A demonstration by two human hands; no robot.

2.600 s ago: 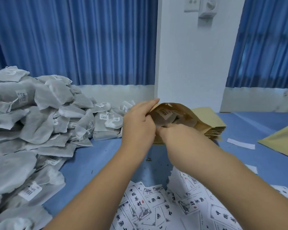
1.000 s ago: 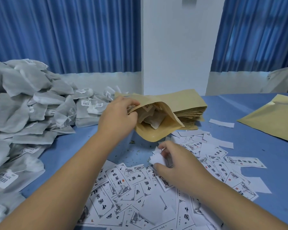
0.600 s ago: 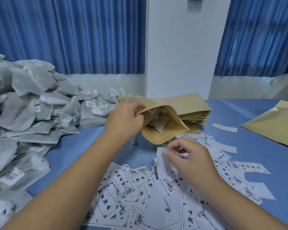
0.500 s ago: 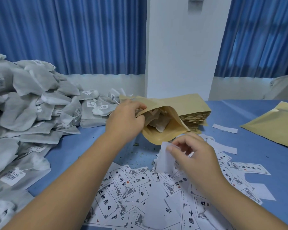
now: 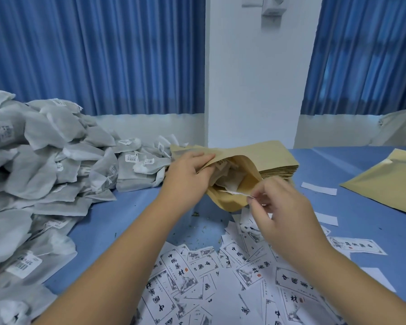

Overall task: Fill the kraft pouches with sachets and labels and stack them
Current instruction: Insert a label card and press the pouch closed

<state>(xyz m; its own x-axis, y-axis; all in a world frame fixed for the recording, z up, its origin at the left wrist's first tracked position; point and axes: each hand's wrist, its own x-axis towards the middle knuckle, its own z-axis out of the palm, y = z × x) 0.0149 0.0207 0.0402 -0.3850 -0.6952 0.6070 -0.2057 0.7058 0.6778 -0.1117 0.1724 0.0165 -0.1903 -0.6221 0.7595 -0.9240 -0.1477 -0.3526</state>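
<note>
My left hand (image 5: 188,177) grips the upper lip of an open kraft pouch (image 5: 230,200), holding its mouth wide toward me. Grey sachets (image 5: 225,179) show inside it. My right hand (image 5: 279,207) pinches a white paper label (image 5: 234,193) by one end, and the label's other end reaches into the pouch mouth. Behind the pouch lies a stack of flat kraft pouches (image 5: 277,165). Printed labels (image 5: 181,275) are scattered on the blue table in front of me.
A big heap of grey sachets (image 5: 45,174) covers the table's left side. More kraft pouches (image 5: 389,184) lie at the right. Loose white slips (image 5: 319,188) sit between them. A white pillar (image 5: 256,90) and blue curtains stand behind the table.
My right hand picked a label from the scattered pile, lifted it and brought it up to the pouch mouth. My left hand kept the pouch open.
</note>
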